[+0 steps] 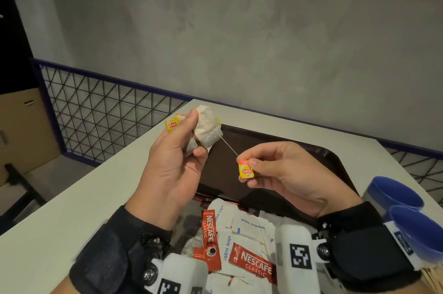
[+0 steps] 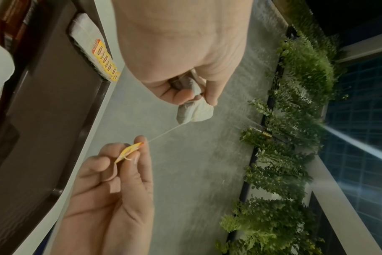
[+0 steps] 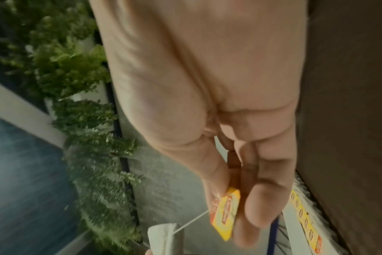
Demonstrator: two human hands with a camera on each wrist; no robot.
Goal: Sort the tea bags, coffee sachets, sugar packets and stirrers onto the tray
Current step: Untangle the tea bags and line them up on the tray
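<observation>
My left hand [image 1: 195, 136] grips a white tea bag bundle [image 1: 207, 129] above the tray's far left corner, with a yellow tag [image 1: 171, 123] sticking out beside the fingers. My right hand [image 1: 249, 170] pinches another yellow tag [image 1: 246, 169], and a taut string [image 1: 229, 146] joins it to the bundle. The dark brown tray [image 1: 287, 157] lies under both hands. In the left wrist view a row of tea bags [image 2: 94, 50] lies along the tray [image 2: 44, 120] edge. Red coffee sachets [image 1: 251, 261] and white sugar packets [image 1: 249, 224] lie heaped near me.
Two blue cups [image 1: 398, 194] stand at the right, with wooden stirrers [image 1: 431, 278] below them. A mesh railing [image 1: 103, 111] runs behind the white table [image 1: 72, 209]. A cardboard box [image 1: 21, 130] sits on the floor at left. Green plants [image 2: 290, 120] line the wall.
</observation>
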